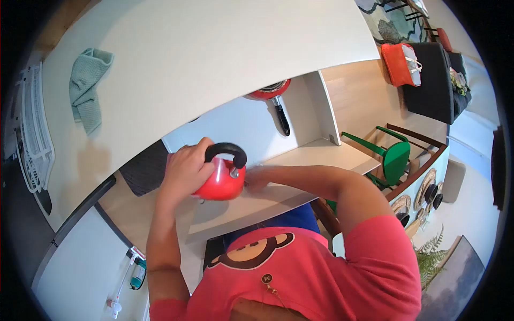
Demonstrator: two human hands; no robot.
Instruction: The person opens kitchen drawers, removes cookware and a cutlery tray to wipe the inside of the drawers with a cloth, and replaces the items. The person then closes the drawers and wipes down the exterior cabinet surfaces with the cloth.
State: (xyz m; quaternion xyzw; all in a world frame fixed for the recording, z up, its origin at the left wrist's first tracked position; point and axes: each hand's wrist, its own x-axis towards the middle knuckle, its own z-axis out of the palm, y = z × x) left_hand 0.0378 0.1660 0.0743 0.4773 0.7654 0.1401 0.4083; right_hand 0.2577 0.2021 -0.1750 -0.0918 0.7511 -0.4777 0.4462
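Observation:
A red kettle (222,182) with a black curved handle is held above the near part of an open drawer (292,155). My left hand (187,168) is closed on it, by the handle's left end. Against the kettle's right side is my right hand (258,179), its fingers mostly hidden behind the kettle. Farther inside the drawer lies a red pan (271,92), its black handle pointing toward me and its far part under the countertop.
The pale countertop (187,59) spans the far side, with a green cloth (88,88) at its left. A white rack (37,128) stands far left. Dark fabric (144,170) is beside the drawer. On the right are a green chair (395,162) and an orange bag (399,65).

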